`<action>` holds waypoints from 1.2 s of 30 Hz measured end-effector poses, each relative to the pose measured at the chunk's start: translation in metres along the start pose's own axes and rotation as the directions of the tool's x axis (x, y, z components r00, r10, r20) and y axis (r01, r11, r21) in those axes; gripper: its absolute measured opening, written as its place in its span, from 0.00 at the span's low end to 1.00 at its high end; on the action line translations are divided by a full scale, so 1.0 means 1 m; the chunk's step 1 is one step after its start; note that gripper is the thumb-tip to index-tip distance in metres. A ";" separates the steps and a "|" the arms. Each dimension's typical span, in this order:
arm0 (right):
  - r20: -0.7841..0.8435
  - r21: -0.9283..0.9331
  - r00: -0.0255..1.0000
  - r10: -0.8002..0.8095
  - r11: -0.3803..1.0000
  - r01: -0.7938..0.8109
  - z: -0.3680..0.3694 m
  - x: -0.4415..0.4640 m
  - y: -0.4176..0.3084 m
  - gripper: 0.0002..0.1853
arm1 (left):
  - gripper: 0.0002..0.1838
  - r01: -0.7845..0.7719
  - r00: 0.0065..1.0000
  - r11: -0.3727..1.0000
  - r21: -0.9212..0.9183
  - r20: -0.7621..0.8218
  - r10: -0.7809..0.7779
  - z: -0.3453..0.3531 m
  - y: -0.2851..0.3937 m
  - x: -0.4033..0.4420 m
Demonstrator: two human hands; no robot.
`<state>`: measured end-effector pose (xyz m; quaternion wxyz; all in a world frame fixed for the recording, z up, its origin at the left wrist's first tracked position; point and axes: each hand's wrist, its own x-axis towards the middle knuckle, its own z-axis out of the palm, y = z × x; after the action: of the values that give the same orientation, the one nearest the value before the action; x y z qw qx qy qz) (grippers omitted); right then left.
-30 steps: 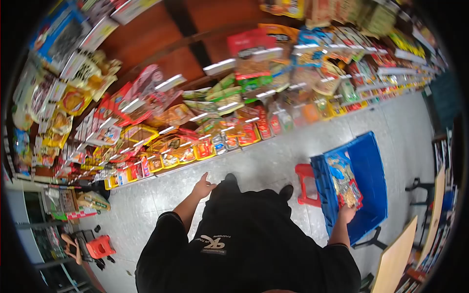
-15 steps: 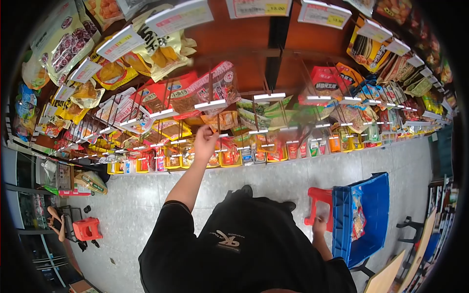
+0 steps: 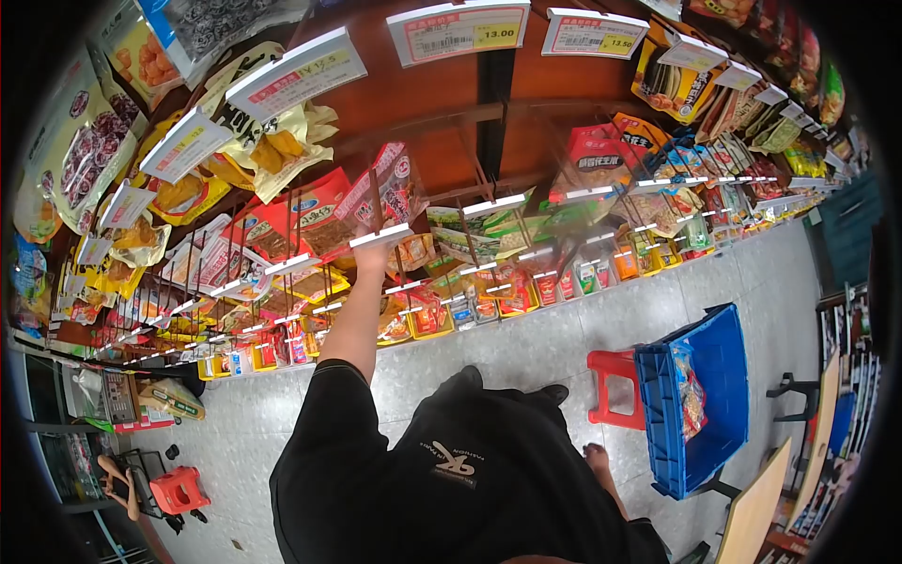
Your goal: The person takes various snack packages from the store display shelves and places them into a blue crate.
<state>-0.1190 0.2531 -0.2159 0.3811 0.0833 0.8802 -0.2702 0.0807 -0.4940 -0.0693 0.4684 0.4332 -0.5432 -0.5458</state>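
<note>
My left arm stretches up to the hanging snack racks. My left hand (image 3: pixel 372 256) is at the lower edge of a red snack bag (image 3: pixel 383 188) on a peg hook, just below a white price-label holder (image 3: pixel 381 235). The fingers are mostly hidden there, so I cannot see whether they grip the bag. Beside it hangs another red snack bag (image 3: pixel 305 216). My right hand (image 3: pixel 597 458) hangs low at my side, fingers curled in, with no object visible in it. It is nearest to a red plastic stool (image 3: pixel 615 390) and a blue crate (image 3: pixel 667 423).
Several peg hooks with price labels (image 3: pixel 456 33) stick out above. Yellow-edged bins (image 3: pixel 427 322) line the lower shelf. The blue crate holds a snack bag (image 3: pixel 691 399). Another red stool (image 3: pixel 178 491) stands at left, near a person's arms (image 3: pixel 117 484). Wooden boards (image 3: pixel 756 508) lean at right.
My left hand has risen from below the racks to the red snack bag's lower edge. My right hand has dropped away from the stool and crate. The view has shifted.
</note>
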 end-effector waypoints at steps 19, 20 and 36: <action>0.146 0.109 0.983 -0.114 0.989 0.098 0.011 0.009 -0.099 0.15 | 0.10 0.208 0.924 0.960 -0.190 0.360 -0.129 -0.044 0.094 -0.141; 0.145 0.081 0.981 -0.128 0.990 0.117 0.012 0.009 -0.109 0.16 | 0.11 0.213 0.925 0.953 -0.215 0.358 -0.126 -0.045 0.091 -0.146; 0.113 -0.025 0.974 -0.197 0.979 0.201 -0.004 0.004 -0.091 0.09 | 0.15 0.290 0.728 0.957 -0.011 0.651 -0.213 -0.004 0.030 -0.219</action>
<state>-0.1569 0.1784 -0.1789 0.4014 -0.0272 0.8666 -0.2954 0.1264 -0.2785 -0.0470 0.1985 0.2623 -0.5752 -0.7490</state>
